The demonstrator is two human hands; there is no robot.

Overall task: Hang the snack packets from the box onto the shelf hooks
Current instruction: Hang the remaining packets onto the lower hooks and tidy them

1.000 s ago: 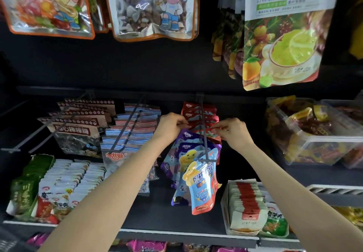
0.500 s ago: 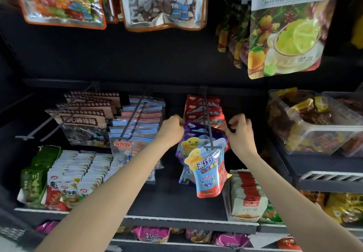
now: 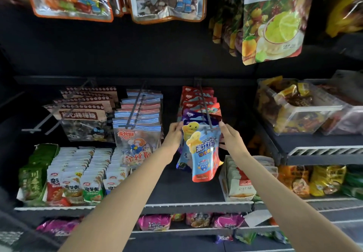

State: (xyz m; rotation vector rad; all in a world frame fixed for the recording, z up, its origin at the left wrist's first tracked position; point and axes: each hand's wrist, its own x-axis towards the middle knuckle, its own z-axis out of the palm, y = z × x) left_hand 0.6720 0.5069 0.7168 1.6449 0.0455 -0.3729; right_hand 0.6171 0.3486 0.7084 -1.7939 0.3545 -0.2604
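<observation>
Both hands work at the front of the middle shelf hook (image 3: 205, 114), a dark double prong that slopes out and down from the back rail. The left hand (image 3: 175, 133) pinches the top left edge of the purple packets just behind the front blue packet (image 3: 203, 153), and the right hand (image 3: 228, 136) closes its fingers on the top right edge of the same bunch, so both hands grip packets rather than hang open. The blue packet hangs at the very tip of the hook, with purple and red packets (image 3: 198, 102) stacked behind it up the prong. The box named in the task is not visible from the head view. The main risk is that the front packet slides off the tip, since it hangs so near the end and the prong tilts downward; any tug forward could free it. A second risk is tearing a hang hole if 1 hand pulls sideways harder than the other. Packets could also bunch unevenly and jam on the 2 wires.
</observation>
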